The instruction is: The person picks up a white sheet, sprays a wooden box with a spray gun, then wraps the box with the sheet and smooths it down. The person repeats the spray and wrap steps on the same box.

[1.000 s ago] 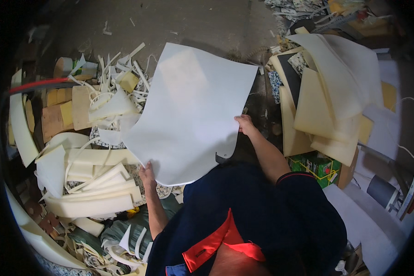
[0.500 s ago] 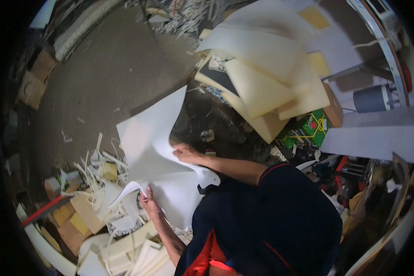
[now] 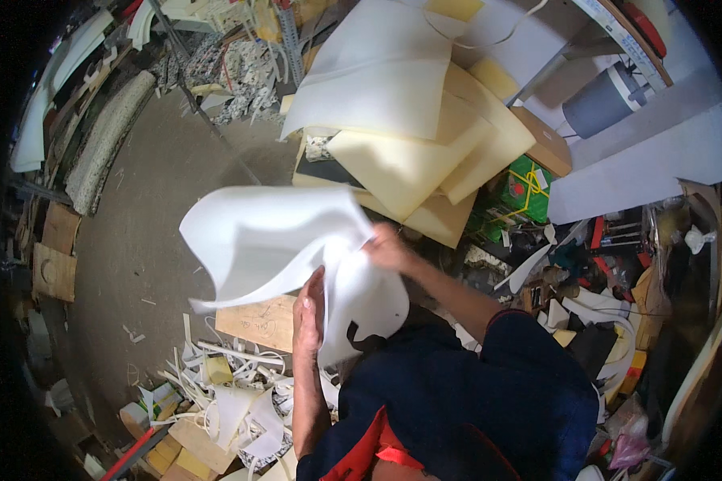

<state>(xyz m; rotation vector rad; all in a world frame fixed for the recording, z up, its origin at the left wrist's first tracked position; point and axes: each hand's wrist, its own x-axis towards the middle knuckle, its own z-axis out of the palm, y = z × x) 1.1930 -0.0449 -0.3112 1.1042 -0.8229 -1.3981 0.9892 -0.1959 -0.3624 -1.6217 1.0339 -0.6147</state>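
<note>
A thin white foam sheet (image 3: 249,236) is bent and creased in the middle of the view, with a dark tab near its lower edge. My right hand (image 3: 385,248), slightly blurred, grips its folded upper right part. Lower down, my left hand (image 3: 308,309) holds the sheet upright along a fold, its fingers partly hidden by the material. A plywood board (image 3: 245,321) lies beneath the sheet, beside a heap of white foam offcuts (image 3: 241,409).
Stacked cream foam sheets (image 3: 409,160) lie at the upper right, near a green box (image 3: 525,188) and a grey cylinder (image 3: 598,104). Rolls and boards (image 3: 108,144) line the upper left above grey floor (image 3: 120,321). Mixed clutter (image 3: 618,337) fills the right.
The sheet has gone from spread flat to folded between my hands, which have drawn closer together. The view has swung rightward, bringing the cream stack toward the top centre.
</note>
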